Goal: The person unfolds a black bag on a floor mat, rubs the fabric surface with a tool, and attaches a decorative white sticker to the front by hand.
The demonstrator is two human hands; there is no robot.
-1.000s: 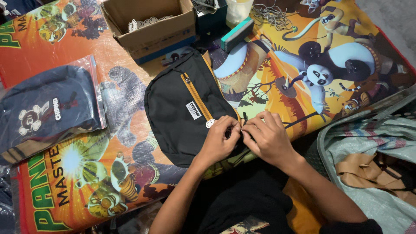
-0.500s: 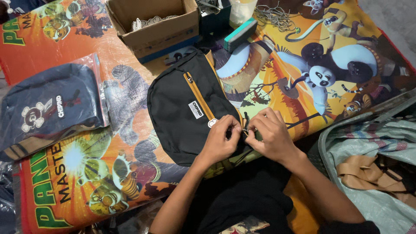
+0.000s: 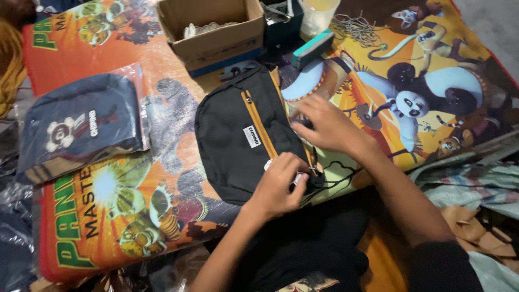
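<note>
A black pouch bag [image 3: 235, 138] with an orange zip stripe and a small white label lies on a colourful cartoon mat [image 3: 135, 189]. My left hand [image 3: 281, 184] pinches the bag's near corner, fingers closed around a small white piece at the zip end. My right hand [image 3: 324, 127] rests on the bag's right edge farther up, its fingers curled on the fabric.
An open cardboard box [image 3: 213, 32] stands at the back. Beside it lie a teal block [image 3: 313, 47], a clear plastic cup [image 3: 319, 13] and tangled cords [image 3: 354, 30]. A dark bag in clear plastic wrap [image 3: 78, 127] lies at the left. Cloth bundles [image 3: 470, 184] sit at the right.
My right hand has left the near corner and moved up along the bag's right edge. My left hand stays at the corner. The view has shifted slightly.
</note>
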